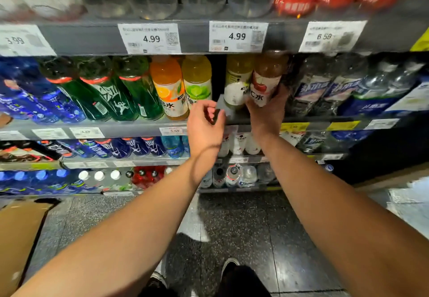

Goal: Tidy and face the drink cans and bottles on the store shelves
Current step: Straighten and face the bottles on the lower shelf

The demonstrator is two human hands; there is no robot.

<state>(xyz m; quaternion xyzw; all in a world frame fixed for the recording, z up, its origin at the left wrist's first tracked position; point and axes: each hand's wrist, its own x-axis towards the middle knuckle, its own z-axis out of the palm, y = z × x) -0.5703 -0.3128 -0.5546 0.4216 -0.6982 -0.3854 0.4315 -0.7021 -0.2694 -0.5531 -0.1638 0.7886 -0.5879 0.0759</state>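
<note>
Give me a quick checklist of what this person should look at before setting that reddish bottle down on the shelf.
1. Grip: right hand is wrapped round the lower part of the cherry bottle. Ok.
2. Label facing out: the cherry picture faces the aisle. Ok.
3. Upright: the bottle leans slightly. Not ok.
4. Landing spot: a dark gap sits between the lime bottle and the pale yellow bottle; its depth is hidden. Cannot tell.
5. Left hand is free, fingers loosely curled, holding nothing. Ok.
6. Bottle top close under the price tag rail. Cannot tell if it touches.
</note>
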